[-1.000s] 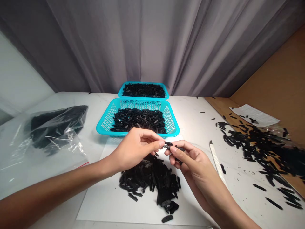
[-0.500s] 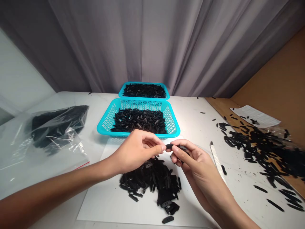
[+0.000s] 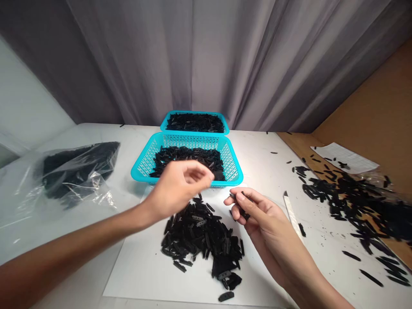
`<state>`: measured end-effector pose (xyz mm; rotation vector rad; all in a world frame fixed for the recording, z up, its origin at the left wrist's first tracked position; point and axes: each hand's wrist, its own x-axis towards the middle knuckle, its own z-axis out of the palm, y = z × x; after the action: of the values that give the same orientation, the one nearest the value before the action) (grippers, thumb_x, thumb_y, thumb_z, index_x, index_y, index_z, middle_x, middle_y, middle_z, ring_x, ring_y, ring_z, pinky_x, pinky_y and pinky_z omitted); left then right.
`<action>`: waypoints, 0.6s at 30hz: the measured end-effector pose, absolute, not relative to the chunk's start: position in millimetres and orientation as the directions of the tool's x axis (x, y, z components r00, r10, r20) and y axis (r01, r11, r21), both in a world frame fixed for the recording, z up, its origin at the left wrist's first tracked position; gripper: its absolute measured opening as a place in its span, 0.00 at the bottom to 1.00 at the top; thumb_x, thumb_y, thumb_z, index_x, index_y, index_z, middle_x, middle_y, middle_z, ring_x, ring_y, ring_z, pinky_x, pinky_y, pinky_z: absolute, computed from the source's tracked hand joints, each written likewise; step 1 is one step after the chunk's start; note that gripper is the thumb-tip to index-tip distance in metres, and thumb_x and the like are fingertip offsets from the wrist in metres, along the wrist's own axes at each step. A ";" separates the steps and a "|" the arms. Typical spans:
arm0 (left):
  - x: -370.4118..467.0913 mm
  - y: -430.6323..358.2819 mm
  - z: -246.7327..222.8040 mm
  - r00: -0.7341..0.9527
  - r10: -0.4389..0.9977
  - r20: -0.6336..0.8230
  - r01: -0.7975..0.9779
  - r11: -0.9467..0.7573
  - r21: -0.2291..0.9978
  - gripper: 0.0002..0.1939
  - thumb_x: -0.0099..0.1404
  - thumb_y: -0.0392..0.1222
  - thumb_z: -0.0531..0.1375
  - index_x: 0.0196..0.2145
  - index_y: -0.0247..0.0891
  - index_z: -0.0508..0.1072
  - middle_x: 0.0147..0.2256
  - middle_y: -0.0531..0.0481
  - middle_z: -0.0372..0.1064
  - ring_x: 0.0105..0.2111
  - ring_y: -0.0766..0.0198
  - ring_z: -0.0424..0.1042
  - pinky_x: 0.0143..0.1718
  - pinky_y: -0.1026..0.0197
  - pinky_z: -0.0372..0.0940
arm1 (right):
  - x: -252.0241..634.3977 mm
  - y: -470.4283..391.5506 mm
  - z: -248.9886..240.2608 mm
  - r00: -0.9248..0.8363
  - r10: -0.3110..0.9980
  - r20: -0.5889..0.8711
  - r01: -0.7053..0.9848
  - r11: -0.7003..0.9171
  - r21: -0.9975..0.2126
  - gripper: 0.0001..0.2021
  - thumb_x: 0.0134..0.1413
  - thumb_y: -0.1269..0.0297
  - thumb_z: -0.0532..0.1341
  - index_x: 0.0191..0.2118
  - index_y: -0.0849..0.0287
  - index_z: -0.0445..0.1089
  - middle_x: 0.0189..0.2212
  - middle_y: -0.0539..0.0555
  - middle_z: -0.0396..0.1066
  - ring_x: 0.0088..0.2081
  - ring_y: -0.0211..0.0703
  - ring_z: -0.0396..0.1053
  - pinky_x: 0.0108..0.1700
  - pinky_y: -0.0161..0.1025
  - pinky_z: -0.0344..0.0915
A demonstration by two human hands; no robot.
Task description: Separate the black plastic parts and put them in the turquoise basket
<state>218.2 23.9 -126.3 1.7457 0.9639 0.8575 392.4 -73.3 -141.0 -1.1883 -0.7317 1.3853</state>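
My left hand (image 3: pixel 182 186) hovers over the near rim of the front turquoise basket (image 3: pixel 138 174). Its thumb and forefinger are drawn together, and whatever may be between them cannot be made out. My right hand (image 3: pixel 257 210) is closed on several small black strip-like pieces (image 3: pixel 245 205), with their ends showing among the fingers. Below and between both hands, a heap of the same black pieces (image 3: pixel 202 231) lies on a white sheet (image 3: pixel 138 274). More such pieces fill part of the front basket, partly covered by my left hand.
Behind stands a second turquoise basket (image 3: pixel 163 124) full of black pieces. A clear plastic bag (image 3: pixel 80 171) of black pieces lies at left. On the right are a knife-like tool (image 3: pixel 293 214), scattered black pieces (image 3: pixel 354 206) and a paper sheet (image 3: pixel 346 156). A grey curtain (image 3: pixel 206 56) hangs behind.
My left hand has come away from the right hand's fingertips, moving up and left to the basket's rim. The piece held between both hands no longer shows there. My right hand barely moved.
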 end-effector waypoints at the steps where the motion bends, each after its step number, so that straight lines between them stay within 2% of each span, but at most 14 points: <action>1: 215.4 30.6 -126.2 0.373 0.896 0.239 0.292 -0.359 0.887 0.07 0.63 0.41 0.64 0.34 0.35 0.78 0.32 0.50 0.76 0.31 0.65 0.74 0.34 0.63 0.69 | 392.2 -73.1 -141.5 0.121 0.960 -0.251 -0.351 -0.195 -0.916 0.12 0.58 0.55 0.66 0.38 0.59 0.74 0.33 0.52 0.73 0.30 0.37 0.58 0.36 0.37 0.55; 3: 210.9 40.4 -125.8 0.313 0.875 0.369 0.431 -0.477 0.766 0.10 0.63 0.41 0.64 0.42 0.36 0.78 0.36 0.49 0.77 0.35 0.64 0.74 0.37 0.62 0.69 | 391.8 -72.9 -142.3 0.116 0.961 -0.251 -0.362 -0.195 -0.912 0.12 0.59 0.55 0.66 0.39 0.59 0.74 0.33 0.52 0.73 0.30 0.37 0.58 0.35 0.36 0.55; 5: 209.6 41.1 -124.6 0.356 0.849 0.391 0.459 -0.523 0.718 0.15 0.63 0.40 0.65 0.48 0.37 0.77 0.40 0.48 0.76 0.38 0.63 0.73 0.37 0.62 0.69 | 391.5 -73.3 -142.3 0.098 0.966 -0.240 -0.355 -0.191 -0.915 0.12 0.60 0.55 0.65 0.41 0.58 0.73 0.35 0.52 0.74 0.30 0.37 0.59 0.35 0.36 0.55; 7: 211.8 32.0 -122.9 0.494 0.790 0.363 0.370 -0.569 0.735 0.14 0.63 0.40 0.65 0.47 0.38 0.77 0.41 0.50 0.76 0.39 0.65 0.73 0.37 0.64 0.69 | 391.2 -74.1 -142.0 0.067 0.972 -0.225 -0.325 -0.192 -0.926 0.13 0.60 0.54 0.64 0.43 0.57 0.73 0.35 0.52 0.74 0.30 0.37 0.59 0.34 0.36 0.55; 10: 217.7 11.8 -121.1 0.687 0.662 0.298 0.237 -0.593 0.770 0.09 0.64 0.37 0.65 0.43 0.39 0.79 0.38 0.53 0.76 0.36 0.68 0.73 0.36 0.66 0.67 | 390.3 -75.4 -142.1 0.002 0.978 -0.210 -0.237 -0.204 -0.950 0.16 0.62 0.52 0.62 0.48 0.57 0.73 0.27 0.49 0.70 0.28 0.38 0.56 0.32 0.37 0.53; 13: 221.4 0.1 -121.2 0.694 0.660 0.289 0.207 -0.566 0.798 0.05 0.65 0.34 0.63 0.38 0.36 0.80 0.35 0.53 0.77 0.33 0.70 0.73 0.36 0.67 0.66 | 388.7 -75.8 -142.6 -0.051 0.976 -0.210 -0.178 -0.216 -0.960 0.18 0.63 0.51 0.61 0.51 0.58 0.73 0.22 0.48 0.65 0.27 0.38 0.54 0.32 0.38 0.52; 18: 221.5 2.5 -120.9 0.627 0.738 0.250 0.191 -0.457 0.869 0.06 0.63 0.32 0.64 0.37 0.38 0.81 0.33 0.54 0.79 0.32 0.69 0.75 0.35 0.67 0.68 | 387.6 -73.6 -139.2 -0.053 0.972 -0.231 -0.295 -0.236 -0.926 0.16 0.64 0.52 0.59 0.47 0.57 0.75 0.35 0.53 0.71 0.29 0.37 0.58 0.31 0.37 0.51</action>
<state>221.5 2.5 -120.9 1.9764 0.7314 0.7911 387.6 -73.6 -139.2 -1.1356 -0.8693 1.5223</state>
